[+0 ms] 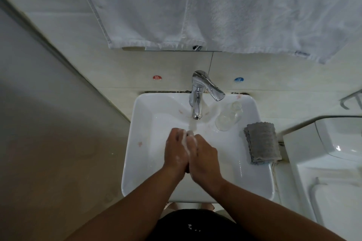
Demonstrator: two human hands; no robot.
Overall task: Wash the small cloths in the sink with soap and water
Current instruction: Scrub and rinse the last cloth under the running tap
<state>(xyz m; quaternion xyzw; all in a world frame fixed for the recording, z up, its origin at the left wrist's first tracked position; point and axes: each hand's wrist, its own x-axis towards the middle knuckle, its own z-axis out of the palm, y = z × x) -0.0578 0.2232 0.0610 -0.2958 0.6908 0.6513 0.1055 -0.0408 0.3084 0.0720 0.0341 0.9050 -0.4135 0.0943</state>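
Room: tiled bathroom wall is seen across the top of the frame, with a white towel (pixel 215 6) hung over it; a white sink (pixel 148 143) is set below, at centre.
Head view, water: a stream (pixel 193 126) is let fall from the faucet (pixel 196 101) just above centre, onto the fingertips.
Head view, task's thing: a grey cloth (pixel 262 143) is laid folded on the sink's right rim, right of centre. Its long axis is run from upper frame to lower frame. It is kept out of the water.
Head view, relation: the grey cloth is placed to the right of both hands and well apart from them. The right hand (pixel 203 157) is the nearer, so a sideways reach over the basin is judged to fall to it.
Head view, grip: the left hand (pixel 176 152) and the right hand are pressed palm to palm over the basin, fingers stretched toward the faucet and curled round nothing. White lather (pixel 186 144) is caught between them; whether a small cloth is also held there cannot be told.
Head view, hazard: a clear bottle (pixel 228 117) is stood between the faucet and the grey cloth, and it is judged liable to be knocked.
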